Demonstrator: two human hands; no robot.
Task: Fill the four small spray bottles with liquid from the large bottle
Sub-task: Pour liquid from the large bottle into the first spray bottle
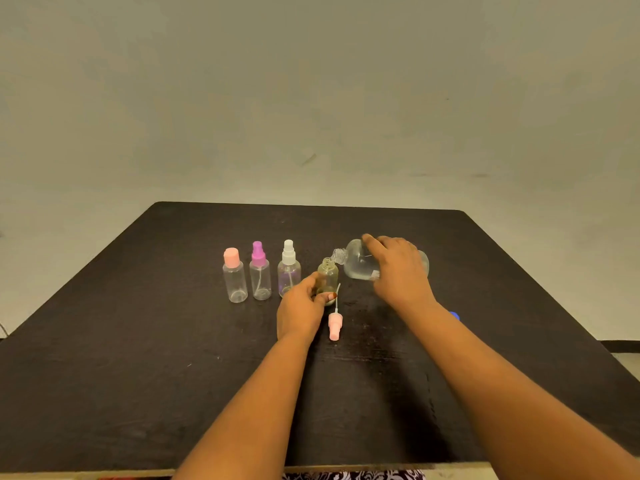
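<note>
I saw the large bottle (358, 266) tilted, its mouth at the uncapped small bottle (329, 276). Three capped bottles (260, 279) stood upright left of it.

Legible text, brands, numbers: none was recorded. One small label (374, 274) was noted on the side of the large bottle (356, 263), at the edge of the right hand (398, 271); its print was found too small and blurred to be read.

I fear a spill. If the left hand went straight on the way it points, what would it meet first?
The left hand grips the open small bottle; pushed on, that bottle probably meets the large bottle's neck.
</note>
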